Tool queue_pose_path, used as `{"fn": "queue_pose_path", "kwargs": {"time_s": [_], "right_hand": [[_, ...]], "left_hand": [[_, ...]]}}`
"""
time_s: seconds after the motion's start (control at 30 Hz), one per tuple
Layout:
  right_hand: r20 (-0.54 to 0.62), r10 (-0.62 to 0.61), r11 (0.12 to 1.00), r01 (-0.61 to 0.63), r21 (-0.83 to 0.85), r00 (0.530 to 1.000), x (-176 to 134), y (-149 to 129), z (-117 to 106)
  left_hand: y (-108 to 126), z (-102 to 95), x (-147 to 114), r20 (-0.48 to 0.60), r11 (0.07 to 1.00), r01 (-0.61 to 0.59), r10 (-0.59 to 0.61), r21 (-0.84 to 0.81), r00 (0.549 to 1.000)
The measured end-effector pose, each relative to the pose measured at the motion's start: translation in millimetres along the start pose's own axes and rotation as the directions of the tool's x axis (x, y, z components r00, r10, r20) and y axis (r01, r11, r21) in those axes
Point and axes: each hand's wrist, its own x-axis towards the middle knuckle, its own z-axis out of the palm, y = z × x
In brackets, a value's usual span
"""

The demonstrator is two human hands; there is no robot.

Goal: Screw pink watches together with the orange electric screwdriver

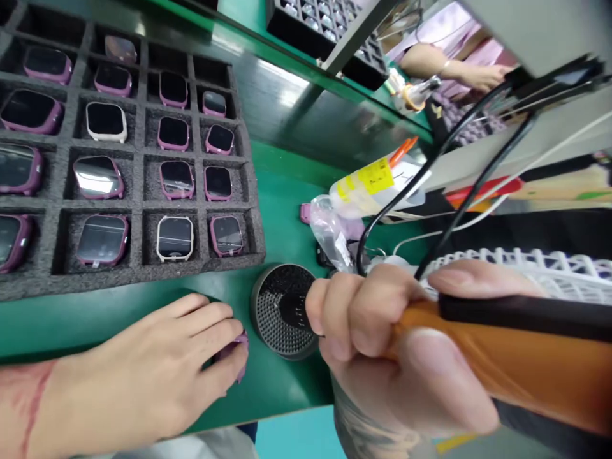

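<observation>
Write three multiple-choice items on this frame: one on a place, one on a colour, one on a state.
1. Where does the round black dish sit?
A. inside the foam tray
B. on the green mat between the two hands
C. in the white basket

2. What colour is the body of the tool in the right hand?
A. orange
B. blue
C. white

3. How is the left hand placed?
A. raised, holding a bottle
B. inside a tray cell
C. down on the mat, fingers on a purple watch case

Answers: 1 B, it lies on the mat below the foam tray; 2 A, the grip is orange with a black strip; 3 C, the fingertips cover the purple piece.
</observation>
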Motion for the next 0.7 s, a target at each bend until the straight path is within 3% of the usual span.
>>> {"fn": "queue_pose_path", "kwargs": {"time_s": [0.27,0.7], "right_hand": [[0.093,0.015,1.0,-0.014,-0.016,0.996,-0.4,-1.3,-4.1],[0.07,0.014,0.998,-0.01,-0.059,0.997,2.0,-5.2,1.4]], "left_hand": [[-1.2,1.5,0.2,0.017,0.999,0.022,-0.021,-0.037,1.0],[-1.3,5.8,-2.1,0.009,0.998,0.032,-0.032,-0.048,0.999]]}}
